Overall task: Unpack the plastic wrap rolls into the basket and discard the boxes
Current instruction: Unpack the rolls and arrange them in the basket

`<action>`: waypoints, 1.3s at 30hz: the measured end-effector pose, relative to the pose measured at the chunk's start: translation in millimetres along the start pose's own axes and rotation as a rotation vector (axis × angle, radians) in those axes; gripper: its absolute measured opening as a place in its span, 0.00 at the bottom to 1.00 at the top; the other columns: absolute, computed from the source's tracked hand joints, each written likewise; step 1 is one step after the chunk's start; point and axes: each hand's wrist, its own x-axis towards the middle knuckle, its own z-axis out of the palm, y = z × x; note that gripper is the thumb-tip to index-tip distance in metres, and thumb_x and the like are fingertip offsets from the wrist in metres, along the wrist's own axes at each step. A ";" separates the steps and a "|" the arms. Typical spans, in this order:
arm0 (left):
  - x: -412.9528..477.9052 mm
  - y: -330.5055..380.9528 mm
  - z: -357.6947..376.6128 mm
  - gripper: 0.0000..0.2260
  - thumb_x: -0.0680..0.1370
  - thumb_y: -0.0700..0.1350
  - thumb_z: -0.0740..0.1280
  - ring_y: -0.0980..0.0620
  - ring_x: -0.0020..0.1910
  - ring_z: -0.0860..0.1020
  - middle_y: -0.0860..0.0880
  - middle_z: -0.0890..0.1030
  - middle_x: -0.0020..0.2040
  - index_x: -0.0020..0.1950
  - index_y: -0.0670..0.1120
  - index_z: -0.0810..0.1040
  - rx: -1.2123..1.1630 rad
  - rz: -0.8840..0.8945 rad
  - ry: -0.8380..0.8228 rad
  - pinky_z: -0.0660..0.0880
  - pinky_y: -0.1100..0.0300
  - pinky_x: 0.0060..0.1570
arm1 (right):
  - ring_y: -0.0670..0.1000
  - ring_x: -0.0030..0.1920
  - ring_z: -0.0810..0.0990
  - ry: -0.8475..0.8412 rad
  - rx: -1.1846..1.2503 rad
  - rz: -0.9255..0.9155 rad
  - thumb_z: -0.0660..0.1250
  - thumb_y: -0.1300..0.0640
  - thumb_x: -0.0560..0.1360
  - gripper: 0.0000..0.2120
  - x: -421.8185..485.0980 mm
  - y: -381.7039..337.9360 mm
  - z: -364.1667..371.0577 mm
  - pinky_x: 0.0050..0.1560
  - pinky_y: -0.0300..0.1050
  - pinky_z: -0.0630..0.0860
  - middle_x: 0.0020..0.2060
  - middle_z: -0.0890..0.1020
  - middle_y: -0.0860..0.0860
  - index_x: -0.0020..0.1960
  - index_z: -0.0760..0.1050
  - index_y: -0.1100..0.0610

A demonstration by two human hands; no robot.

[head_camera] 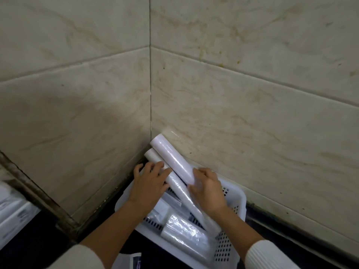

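Both hands were down in the white basket, tucked in the tiled corner. Left hand lay flat w/ fingers spread open on the lower roll. Right hand had fingers curled round the near end of the upper roll, its far end tilted up against the wall. 1 wrapped roll lay at the basket's front. A box sat just outside, near edge.

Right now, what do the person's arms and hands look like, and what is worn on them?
Both hands are bare: left hand, right hand. No gloves, rings or watch show. Each forearm is uncovered, with a white ribbed knit sleeve pushed up toward the elbow: left sleeve, right sleeve.
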 end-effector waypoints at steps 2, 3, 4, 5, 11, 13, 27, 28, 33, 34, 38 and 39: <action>-0.5 -0.3 0.3 0.21 0.62 0.51 0.80 0.45 0.48 0.80 0.48 0.82 0.52 0.53 0.52 0.82 -0.002 0.003 0.001 0.75 0.42 0.50 | 0.53 0.61 0.70 -0.042 0.013 -0.048 0.71 0.48 0.72 0.27 -9.1 -1.4 -1.9 0.60 0.42 0.67 0.62 0.73 0.52 0.68 0.71 0.55; -0.9 -0.1 0.6 0.21 0.62 0.51 0.80 0.45 0.48 0.80 0.47 0.81 0.51 0.54 0.52 0.82 -0.005 -0.001 -0.003 0.75 0.42 0.50 | 0.52 0.63 0.68 -0.079 -0.036 -0.082 0.71 0.45 0.71 0.31 -13.7 -0.5 -1.4 0.60 0.41 0.65 0.64 0.71 0.51 0.70 0.67 0.54; -1.0 0.2 0.9 0.21 0.63 0.51 0.79 0.45 0.48 0.80 0.47 0.81 0.51 0.54 0.52 0.81 -0.011 -0.010 -0.006 0.74 0.42 0.51 | 0.52 0.65 0.66 -0.122 -0.103 -0.111 0.70 0.44 0.71 0.36 -17.3 1.7 -0.4 0.63 0.42 0.63 0.67 0.68 0.51 0.73 0.62 0.54; -1.4 0.9 1.2 0.21 0.63 0.51 0.79 0.45 0.48 0.79 0.47 0.80 0.50 0.54 0.52 0.81 -0.022 -0.020 -0.007 0.74 0.43 0.51 | 0.52 0.69 0.63 -0.167 -0.173 -0.125 0.70 0.43 0.71 0.39 -19.6 4.4 -0.1 0.67 0.44 0.61 0.71 0.64 0.51 0.76 0.57 0.53; -9.2 0.5 3.0 0.15 0.72 0.45 0.72 0.47 0.55 0.75 0.50 0.77 0.56 0.57 0.52 0.77 -0.261 -0.060 -0.031 0.72 0.48 0.52 | 0.51 0.73 0.59 -0.214 -0.215 -0.128 0.69 0.41 0.73 0.41 -19.8 10.5 -4.3 0.73 0.51 0.60 0.75 0.59 0.49 0.78 0.52 0.50; -14.1 -6.4 2.8 0.14 0.74 0.42 0.69 0.48 0.54 0.74 0.50 0.76 0.58 0.59 0.50 0.75 -0.397 -0.034 -0.062 0.74 0.50 0.49 | 0.50 0.70 0.62 -0.163 -0.114 -0.111 0.69 0.42 0.73 0.36 -23.1 10.4 -7.1 0.71 0.49 0.62 0.72 0.63 0.49 0.75 0.60 0.51; -15.6 -12.3 24.6 0.36 0.77 0.45 0.67 0.42 0.76 0.48 0.44 0.47 0.79 0.78 0.59 0.49 -0.173 0.102 -0.882 0.58 0.45 0.73 | 0.57 0.61 0.77 -0.650 -0.606 -0.003 0.69 0.46 0.72 0.32 -74.1 -10.8 12.6 0.61 0.54 0.76 0.63 0.76 0.55 0.70 0.65 0.59; -15.2 -12.1 27.2 0.34 0.77 0.46 0.67 0.41 0.76 0.49 0.43 0.48 0.79 0.77 0.59 0.52 -0.153 0.109 -0.888 0.58 0.44 0.73 | 0.58 0.61 0.77 -0.655 -0.612 0.007 0.69 0.46 0.72 0.30 -72.3 -11.0 14.3 0.61 0.55 0.76 0.63 0.76 0.56 0.69 0.67 0.59; -17.2 -10.5 33.9 0.30 0.76 0.44 0.68 0.38 0.74 0.55 0.41 0.54 0.77 0.73 0.61 0.61 -0.135 0.072 -0.882 0.62 0.43 0.71 | 0.56 0.57 0.79 -0.637 -0.489 0.082 0.71 0.49 0.70 0.22 -72.1 -7.1 18.7 0.58 0.49 0.76 0.59 0.79 0.55 0.61 0.75 0.57; -17.0 -10.7 33.2 0.28 0.75 0.43 0.68 0.38 0.73 0.58 0.40 0.56 0.75 0.72 0.61 0.63 -0.140 0.063 -0.882 0.64 0.44 0.70 | 0.56 0.56 0.80 -0.624 -0.462 0.087 0.70 0.49 0.70 0.20 -74.0 -6.3 19.9 0.57 0.48 0.77 0.58 0.80 0.55 0.59 0.77 0.58; -13.3 -10.2 25.6 0.24 0.74 0.40 0.68 0.42 0.65 0.68 0.42 0.69 0.68 0.66 0.59 0.71 -0.169 0.068 -0.919 0.70 0.51 0.61 | 0.53 0.44 0.80 -0.660 -0.291 0.108 0.72 0.52 0.69 0.09 -71.8 -7.7 2.5 0.42 0.44 0.76 0.42 0.80 0.50 0.44 0.80 0.57; -12.3 -9.0 23.5 0.23 0.74 0.40 0.68 0.44 0.62 0.71 0.44 0.72 0.66 0.66 0.58 0.72 -0.178 0.069 -0.926 0.72 0.54 0.59 | 0.52 0.40 0.80 -0.655 -0.209 0.140 0.73 0.53 0.68 0.06 -67.5 -6.7 -7.3 0.40 0.43 0.75 0.36 0.79 0.48 0.40 0.78 0.56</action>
